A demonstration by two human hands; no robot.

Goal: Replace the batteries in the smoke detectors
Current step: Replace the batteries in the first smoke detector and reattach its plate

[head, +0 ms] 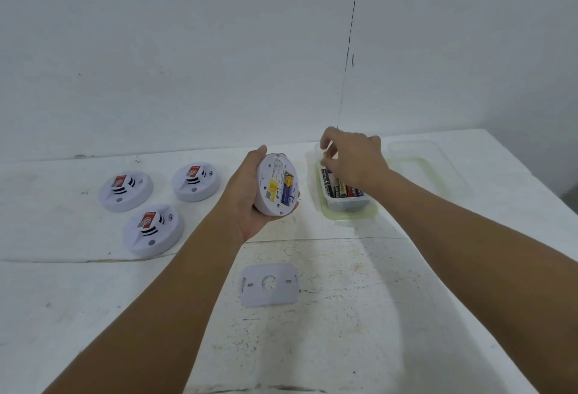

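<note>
White detector (275,185) gripped back-up in left hand (247,202), blue battery seated; right hand (353,162) pinches gold battery (326,154).

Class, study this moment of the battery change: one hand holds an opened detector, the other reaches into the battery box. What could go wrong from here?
1. The right hand pinches a battery only at the fingertips above the battery box; it may slip.
2. The left hand holds the opened detector tilted in the air, so the batteries seated in it could fall out.
3. The mounting plate lies loose near the table's front and could be knocked by a forearm.
</note>
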